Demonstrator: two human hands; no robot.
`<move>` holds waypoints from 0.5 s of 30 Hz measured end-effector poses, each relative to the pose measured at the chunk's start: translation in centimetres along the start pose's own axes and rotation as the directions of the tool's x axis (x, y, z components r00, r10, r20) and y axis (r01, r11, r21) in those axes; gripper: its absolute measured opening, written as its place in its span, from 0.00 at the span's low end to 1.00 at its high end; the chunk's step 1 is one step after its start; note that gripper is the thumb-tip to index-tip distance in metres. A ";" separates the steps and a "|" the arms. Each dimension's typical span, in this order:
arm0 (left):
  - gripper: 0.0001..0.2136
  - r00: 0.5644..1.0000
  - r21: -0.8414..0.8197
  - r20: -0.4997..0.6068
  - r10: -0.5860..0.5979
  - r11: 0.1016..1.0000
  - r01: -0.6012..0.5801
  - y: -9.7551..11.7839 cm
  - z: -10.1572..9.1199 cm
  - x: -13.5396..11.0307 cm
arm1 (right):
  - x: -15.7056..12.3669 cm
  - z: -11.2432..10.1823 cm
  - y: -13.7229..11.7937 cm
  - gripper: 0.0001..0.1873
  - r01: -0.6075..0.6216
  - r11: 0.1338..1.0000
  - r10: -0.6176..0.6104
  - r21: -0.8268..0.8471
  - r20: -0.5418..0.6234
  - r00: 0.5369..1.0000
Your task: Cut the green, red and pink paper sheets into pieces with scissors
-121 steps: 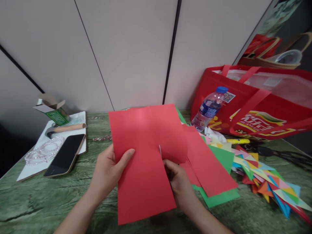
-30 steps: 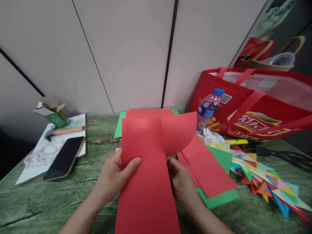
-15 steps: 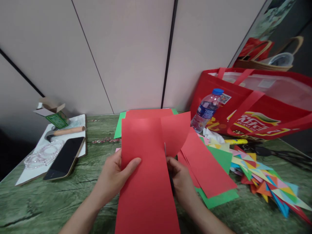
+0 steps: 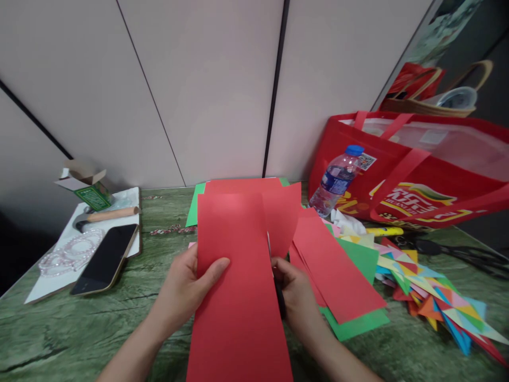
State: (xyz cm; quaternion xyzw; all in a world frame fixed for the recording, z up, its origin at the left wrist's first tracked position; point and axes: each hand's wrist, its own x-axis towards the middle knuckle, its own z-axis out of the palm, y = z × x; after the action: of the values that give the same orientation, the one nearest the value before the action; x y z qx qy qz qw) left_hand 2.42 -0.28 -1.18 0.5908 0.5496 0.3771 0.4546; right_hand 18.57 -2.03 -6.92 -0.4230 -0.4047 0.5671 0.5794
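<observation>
A red paper sheet (image 4: 238, 286) stands upright in front of me, and a cut runs lengthwise down it. My left hand (image 4: 186, 289) pinches the sheet's left edge, thumb on the front. My right hand (image 4: 296, 297) is closed on scissors (image 4: 274, 268); a thin blade tip and a dark handle show at the cut. The cut-off right strip (image 4: 284, 220) curls away toward the back. Behind lies a pile of red strips (image 4: 334, 270) on green paper (image 4: 358, 323).
A green marbled table (image 4: 79, 329) carries a phone (image 4: 105, 259), bead bracelets (image 4: 67, 253), a hammer (image 4: 105, 215) and a small green box (image 4: 89, 188) at the left. A water bottle (image 4: 336, 178), red tote bag (image 4: 417, 170), yellow marker (image 4: 384, 231) and coloured paper triangles (image 4: 437, 300) lie right.
The cut has lengthened up the sheet since four seconds ago. The freed right strip, curled high one second ago, has sagged lower and to the left. Both hands have stayed nearly in place.
</observation>
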 end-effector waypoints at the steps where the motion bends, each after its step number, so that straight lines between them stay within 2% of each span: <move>1: 0.13 1.000 -0.004 -0.001 -0.003 1.000 0.003 0.0 0.0 0.0 | 0.0 0.0 -0.1 0.08 -0.010 1.000 0.010 0.008 0.000 1.000; 7: 0.13 0.998 -0.098 0.049 -0.048 0.994 0.052 -0.1 -0.1 -0.2 | 0.0 0.0 -0.4 0.08 -0.067 0.996 0.069 0.057 -0.023 0.997; 10: 0.13 0.998 -0.148 0.062 -0.024 0.988 0.033 -0.7 -0.4 0.1 | -0.1 0.2 -0.2 0.06 -0.049 0.996 0.051 0.070 -0.019 0.999; 13: 0.14 1.000 -0.207 -0.011 -0.004 0.978 0.002 -1.2 -0.5 0.3 | -0.4 0.4 0.2 0.06 -0.004 1.000 0.003 0.021 0.038 0.999; 15: 0.14 0.995 -0.224 -0.095 -0.041 0.974 0.019 -1.0 -0.4 0.3 | -0.6 0.5 0.5 0.06 0.021 1.000 -0.021 0.001 0.071 0.997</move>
State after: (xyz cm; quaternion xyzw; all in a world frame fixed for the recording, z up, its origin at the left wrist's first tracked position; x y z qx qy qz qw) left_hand 1.75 0.06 -2.00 0.5083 0.5347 0.4583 0.4956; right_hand 17.96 -2.57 -7.21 -0.3982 -0.4295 0.5758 0.5705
